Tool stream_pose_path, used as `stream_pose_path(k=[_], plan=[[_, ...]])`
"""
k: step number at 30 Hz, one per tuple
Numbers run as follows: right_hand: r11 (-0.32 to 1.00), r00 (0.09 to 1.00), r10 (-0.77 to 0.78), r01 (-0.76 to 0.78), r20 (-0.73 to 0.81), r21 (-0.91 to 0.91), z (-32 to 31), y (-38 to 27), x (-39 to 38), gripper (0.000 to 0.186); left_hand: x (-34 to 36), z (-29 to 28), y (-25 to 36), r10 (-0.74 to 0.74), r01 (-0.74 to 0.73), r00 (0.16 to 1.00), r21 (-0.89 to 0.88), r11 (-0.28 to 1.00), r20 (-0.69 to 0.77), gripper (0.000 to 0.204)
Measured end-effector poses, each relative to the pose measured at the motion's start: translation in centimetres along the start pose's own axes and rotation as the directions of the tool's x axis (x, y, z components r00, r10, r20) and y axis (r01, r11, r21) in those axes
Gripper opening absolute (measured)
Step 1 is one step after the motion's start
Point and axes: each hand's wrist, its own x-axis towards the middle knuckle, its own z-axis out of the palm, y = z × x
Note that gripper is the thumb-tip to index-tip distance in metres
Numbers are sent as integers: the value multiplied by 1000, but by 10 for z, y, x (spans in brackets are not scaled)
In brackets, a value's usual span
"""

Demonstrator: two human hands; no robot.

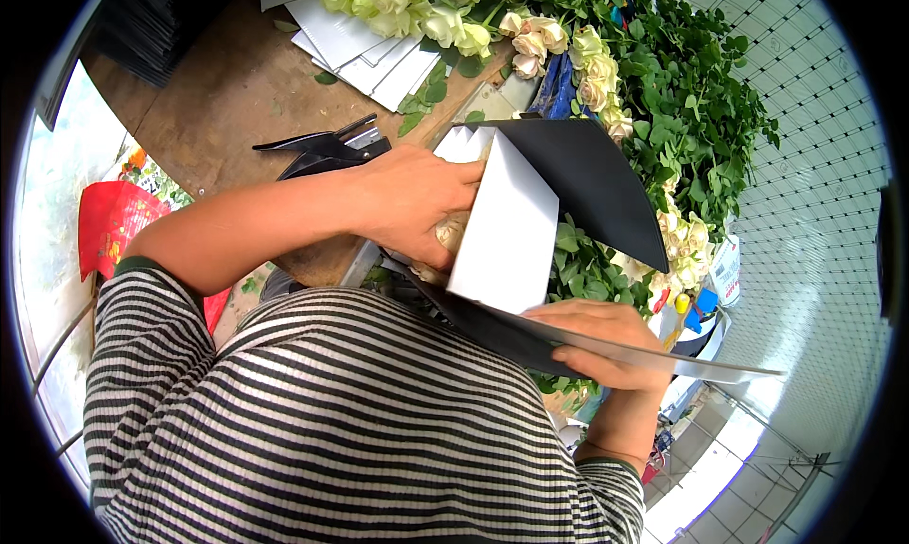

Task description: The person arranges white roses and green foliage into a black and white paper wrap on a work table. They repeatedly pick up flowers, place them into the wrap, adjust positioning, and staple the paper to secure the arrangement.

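Observation:
My left hand (421, 203) grips a bundle of white folded paper (507, 222) with something pale beige inside, perhaps flower heads, partly hidden by my fingers. A black sheet (592, 175) stands behind the white paper, and black material also runs along its near side. My right hand (606, 345) grips that near black sheet, whose pale edge crosses my fingers. A black stapler (331, 148) lies on the wooden table (218, 99), just beyond my left forearm.
Cream roses (594, 75) with dense leaves (701, 99) fill the back and right, beside a wire mesh (795, 231). White sheets (360, 52) lie at the back. Stacked dark sheets (142, 28) sit at upper left. A red wrap (99, 222) is left of the table.

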Motion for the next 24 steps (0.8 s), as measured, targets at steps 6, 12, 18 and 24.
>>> stream_pose_path(k=[6,12,18,24], plan=[[998,995,-58,59,86,-6,28,53,14,41,-19,8,-15,-190,-20,896,-464,885,-401,30],[992,990,-103,109,99,-58,34,64,22,45,23,-24,34,240,-239,971,-221,946,-22,40],[993,959,-86,59,-270,-106,-65,46,-20,23,30,-23,38,143,-166,961,83,983,235,49],[714,571,221,-647,-791,-268,-142,235,-78,28,38,-19,41,199,-211,958,38,977,207,45]])
